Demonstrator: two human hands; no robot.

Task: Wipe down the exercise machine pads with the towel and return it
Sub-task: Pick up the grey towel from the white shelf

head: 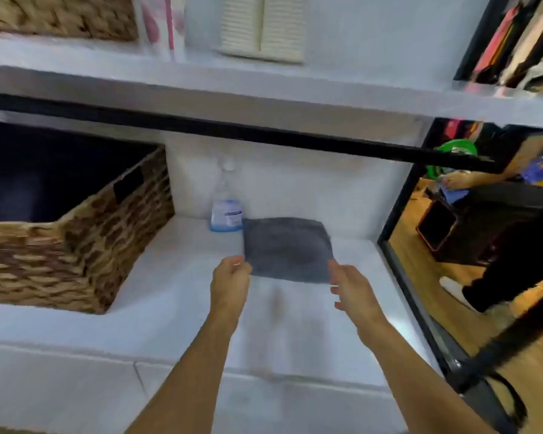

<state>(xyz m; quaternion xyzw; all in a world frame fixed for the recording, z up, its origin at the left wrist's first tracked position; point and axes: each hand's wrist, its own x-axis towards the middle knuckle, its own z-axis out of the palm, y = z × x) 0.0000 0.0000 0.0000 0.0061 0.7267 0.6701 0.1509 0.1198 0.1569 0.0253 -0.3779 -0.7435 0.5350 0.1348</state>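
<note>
A folded grey towel (287, 249) lies flat on the white lower shelf (176, 277), toward the back. My left hand (231, 277) is at its near left corner, fingers curled and pinched against the edge. At the near right corner is my right hand (350, 288); its fingers are spread and its thumb tip just touches the cloth. No exercise machine pad is visible here, and motion blur softens the frame.
A clear spray bottle with blue liquid (226, 214) stands just left of the towel against the back wall. A woven basket (85, 242) fills the shelf's left side. A black bar (232, 130) runs overhead. A black-framed mirror (452, 233) at right reflects a person.
</note>
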